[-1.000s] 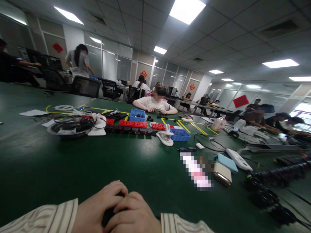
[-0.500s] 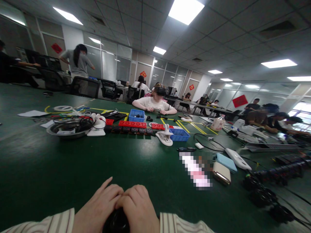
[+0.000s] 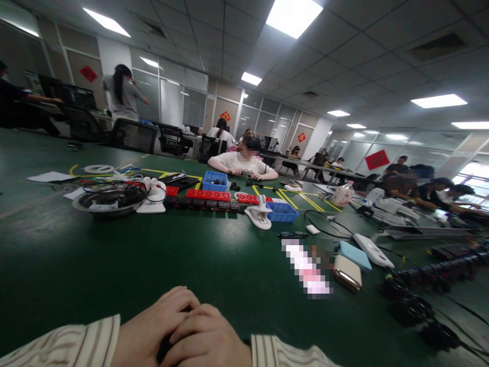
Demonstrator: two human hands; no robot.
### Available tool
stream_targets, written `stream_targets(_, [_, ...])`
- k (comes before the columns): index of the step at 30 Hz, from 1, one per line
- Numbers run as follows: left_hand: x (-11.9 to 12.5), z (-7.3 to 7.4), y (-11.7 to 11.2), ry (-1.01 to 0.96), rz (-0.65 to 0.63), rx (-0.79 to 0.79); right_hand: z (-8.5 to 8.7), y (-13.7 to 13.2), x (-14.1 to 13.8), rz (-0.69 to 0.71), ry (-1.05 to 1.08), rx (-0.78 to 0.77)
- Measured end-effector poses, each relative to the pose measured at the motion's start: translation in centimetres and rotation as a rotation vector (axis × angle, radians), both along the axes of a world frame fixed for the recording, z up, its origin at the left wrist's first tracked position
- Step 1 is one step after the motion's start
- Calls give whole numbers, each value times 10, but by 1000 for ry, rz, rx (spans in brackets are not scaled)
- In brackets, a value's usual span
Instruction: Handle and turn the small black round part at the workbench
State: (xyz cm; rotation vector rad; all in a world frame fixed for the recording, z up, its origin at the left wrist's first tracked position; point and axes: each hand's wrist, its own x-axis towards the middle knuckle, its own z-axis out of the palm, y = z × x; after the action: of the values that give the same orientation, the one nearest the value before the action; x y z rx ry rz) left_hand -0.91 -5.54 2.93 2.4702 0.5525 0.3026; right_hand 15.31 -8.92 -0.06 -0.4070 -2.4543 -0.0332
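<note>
At the bottom edge, my left hand (image 3: 151,329) and my right hand (image 3: 208,339) press together on the green table (image 3: 114,255). Both have curled fingers wrapped round a small dark object (image 3: 166,346), of which only a sliver shows between them. I cannot make out what it is. Striped sleeves cover both wrists.
Farther out lie a metal bowl with cables (image 3: 109,200), red power strips (image 3: 208,195), two blue bins (image 3: 216,181), white devices (image 3: 372,251), phones (image 3: 347,272) and black cable coils (image 3: 412,308) at the right. A person (image 3: 244,162) sits across the table; others work at the right and back.
My hands closed tighter together and drew slightly toward me; the dark object shows less than half a second ago. My left fingers, then stretched out, are curled again.
</note>
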Motion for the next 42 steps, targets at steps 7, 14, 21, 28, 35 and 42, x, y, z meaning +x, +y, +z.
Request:
stream_targets(7, [-8, -14, -4, -122, 20, 190, 6, -11, -9, -269, 275, -98])
stream_targets(14, [-2, -13, -14, -88, 184, 231, -5, -9, -16, -538, 219, -204])
stream_targets(21, [-2, -3, 6, 29, 16, 63, -2, -4, -3, -115, 205, -132])
stream_targets(28, [-7, -11, 5, -61, 40, 126, -17, 0, 1, -59, 43, -87])
stream_targets(35, [-6, -15, -7, -72, 125, 275, 6, -13, -12, -380, 360, -149])
stream_targets(42, [-8, -13, -5, -46, 127, 254, 2, -15, -14, -520, 345, -226])
